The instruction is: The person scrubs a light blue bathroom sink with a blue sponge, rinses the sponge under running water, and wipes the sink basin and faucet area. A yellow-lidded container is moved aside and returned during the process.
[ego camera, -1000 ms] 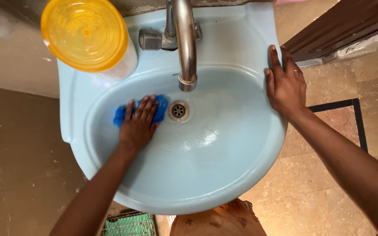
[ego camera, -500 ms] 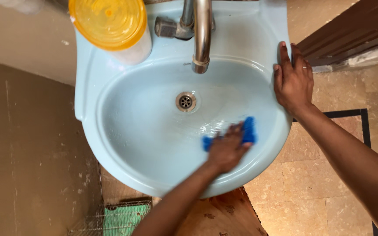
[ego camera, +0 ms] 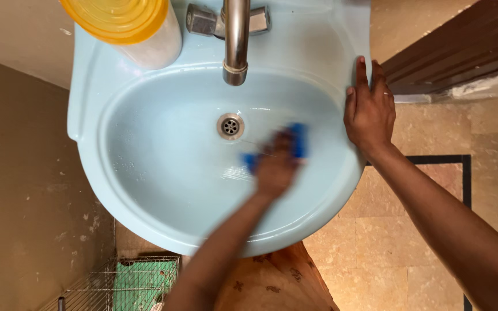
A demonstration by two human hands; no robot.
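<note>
My left hand (ego camera: 275, 167) presses a blue scrubbing pad (ego camera: 298, 138) against the inside of a pale blue sink basin (ego camera: 157, 173), just right of the metal drain (ego camera: 230, 126). The hand is blurred by motion. My right hand (ego camera: 369, 112) lies flat on the sink's right rim, fingers together and pointing away from me, holding nothing. A steel tap spout (ego camera: 236, 40) hangs over the basin at the back.
A white container with a yellow lid (ego camera: 128, 23) stands on the sink's back left corner. A wire rack with something green (ego camera: 128, 285) sits on the floor below left. Tan floor tiles (ego camera: 376, 247) and a dark wooden edge (ego camera: 456, 52) lie to the right.
My left hand swept the blue pad from left of the drain to the basin's lower right, then up toward the drain's right side. My right hand stayed on the rim.
</note>
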